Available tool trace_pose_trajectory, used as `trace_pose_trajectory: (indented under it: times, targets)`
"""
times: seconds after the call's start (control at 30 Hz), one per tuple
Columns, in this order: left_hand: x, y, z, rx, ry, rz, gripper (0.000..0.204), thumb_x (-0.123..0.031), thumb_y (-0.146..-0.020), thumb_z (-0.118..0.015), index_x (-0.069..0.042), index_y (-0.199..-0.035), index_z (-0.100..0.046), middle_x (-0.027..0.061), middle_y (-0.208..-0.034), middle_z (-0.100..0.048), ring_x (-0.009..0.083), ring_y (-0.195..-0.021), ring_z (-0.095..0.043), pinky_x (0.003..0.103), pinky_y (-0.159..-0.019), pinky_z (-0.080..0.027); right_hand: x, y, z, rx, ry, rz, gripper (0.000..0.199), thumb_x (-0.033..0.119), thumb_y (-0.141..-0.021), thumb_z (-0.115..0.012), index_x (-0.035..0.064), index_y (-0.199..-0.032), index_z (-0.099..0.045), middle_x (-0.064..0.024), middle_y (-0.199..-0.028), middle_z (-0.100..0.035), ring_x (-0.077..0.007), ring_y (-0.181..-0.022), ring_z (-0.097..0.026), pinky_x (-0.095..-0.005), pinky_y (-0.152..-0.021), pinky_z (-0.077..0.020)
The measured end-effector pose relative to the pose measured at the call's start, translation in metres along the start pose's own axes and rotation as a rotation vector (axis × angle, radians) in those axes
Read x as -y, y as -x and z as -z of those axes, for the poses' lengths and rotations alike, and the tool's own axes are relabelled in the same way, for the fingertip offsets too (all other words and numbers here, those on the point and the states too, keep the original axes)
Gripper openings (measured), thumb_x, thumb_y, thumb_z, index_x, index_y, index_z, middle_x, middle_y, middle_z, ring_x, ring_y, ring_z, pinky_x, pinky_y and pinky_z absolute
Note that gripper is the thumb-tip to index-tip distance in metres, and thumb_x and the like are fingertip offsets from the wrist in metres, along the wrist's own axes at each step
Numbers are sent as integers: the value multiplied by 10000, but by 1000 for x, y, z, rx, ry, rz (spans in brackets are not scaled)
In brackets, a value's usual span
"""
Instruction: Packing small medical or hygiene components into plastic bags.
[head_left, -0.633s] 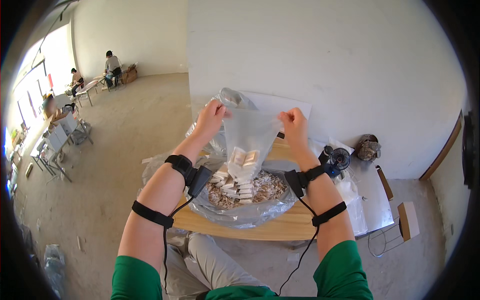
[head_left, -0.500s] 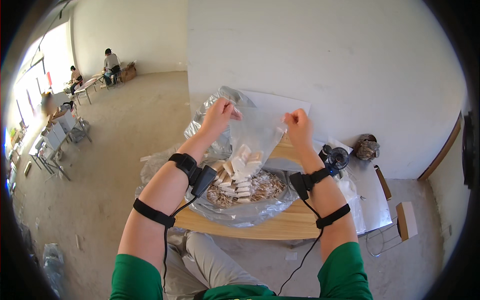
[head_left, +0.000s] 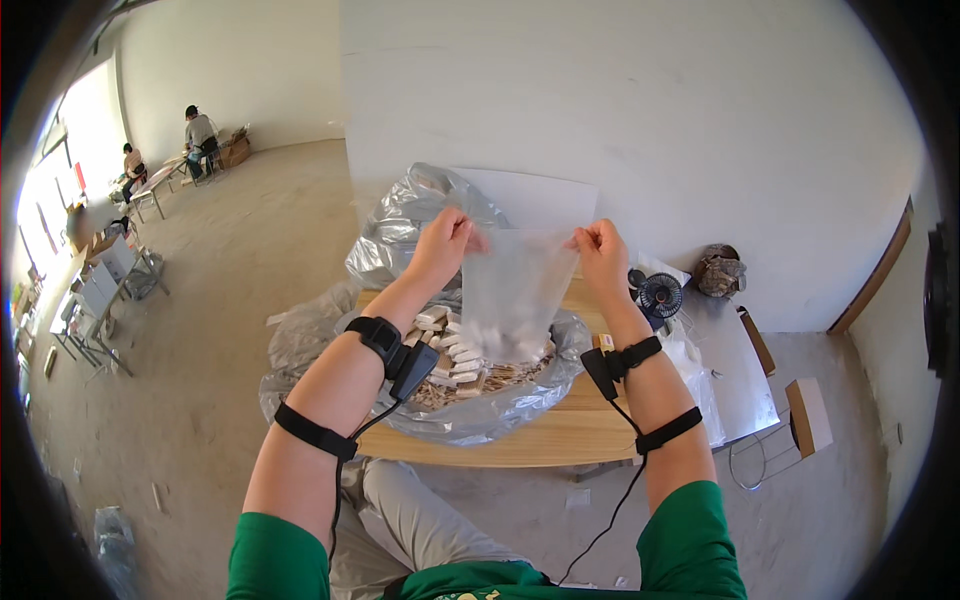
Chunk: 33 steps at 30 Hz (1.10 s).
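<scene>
A clear, frosted plastic bag [head_left: 515,285] hangs between my hands above the table. My left hand [head_left: 446,248] pinches its upper left corner, and my right hand [head_left: 600,252] grips the upper right one. Whitish lumps show blurred through the lower part of the bag. Beneath it, a large grey plastic sack [head_left: 478,425] lies spread open around many thin wooden sticks [head_left: 432,392]. On top of these sticks sit several small white packets [head_left: 466,362], stacked in rows; the bag hides some of them.
The wooden table [head_left: 540,440] carries a second crumpled grey sack [head_left: 385,245] at the back left. To the right, a black fan [head_left: 660,296] and a camouflage cap [head_left: 718,270] are by a metal table [head_left: 745,400]. Two people sit at far tables [head_left: 150,190].
The bag now hangs flatter and straighter between my hands. Packets that showed clearly at its lower end are now blurred behind the plastic. The whole view has shifted slightly.
</scene>
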<state>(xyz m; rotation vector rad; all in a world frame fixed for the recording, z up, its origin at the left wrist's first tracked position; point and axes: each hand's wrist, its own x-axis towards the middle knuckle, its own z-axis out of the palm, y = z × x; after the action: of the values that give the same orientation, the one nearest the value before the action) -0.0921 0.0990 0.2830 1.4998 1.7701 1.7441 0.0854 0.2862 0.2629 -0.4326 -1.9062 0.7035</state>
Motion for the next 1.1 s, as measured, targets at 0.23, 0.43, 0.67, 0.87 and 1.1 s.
trace_pose_trajectory:
  times: [0.23,0.43,0.67,0.87,1.1]
  targets:
    - [-8,14,-6,-71,80,29,101,-67,-954,-378,6,-903,-424,120,-776,-628,172,-735,-646,285,-669,-525,21,11,21,-34,18,2,192,99,-819,-642,14,-871,-478,-104,-765,-613,-209,-710,-628,-305,-661,-494]
    - [-25,28,-27,85,51,-84,93,-102,-956,-418,-15,-926,-432,102,-763,-630,183,-711,-647,293,-622,-505,84,31,7,134,325,519,316,133,-794,-671,32,-1047,-511,-107,-839,-637,-247,-771,-620,-316,-695,-491]
    - [-32,66,-24,199,-89,-8,145,-118,-883,-567,12,-903,-505,96,-782,-658,157,-714,-655,283,-659,-491,109,40,20,430,6,41,119,112,-881,-569,-7,-874,-570,-78,-680,-613,-147,-606,-604,-271,-584,-469]
    - [-7,119,-2,347,-129,209,159,-124,-848,-609,29,-892,-615,98,-801,-688,125,-734,-647,251,-680,-483,110,55,67,250,7,-22,121,114,-909,-532,2,-863,-538,-18,-619,-535,-92,-521,-525,-239,-498,-436]
    - [14,164,9,257,139,316,165,-177,-876,-596,-15,-888,-623,54,-757,-677,109,-704,-635,231,-653,-479,71,92,104,103,140,-104,182,169,-889,-554,2,-824,-518,-116,-609,-549,-226,-528,-541,-327,-525,-424]
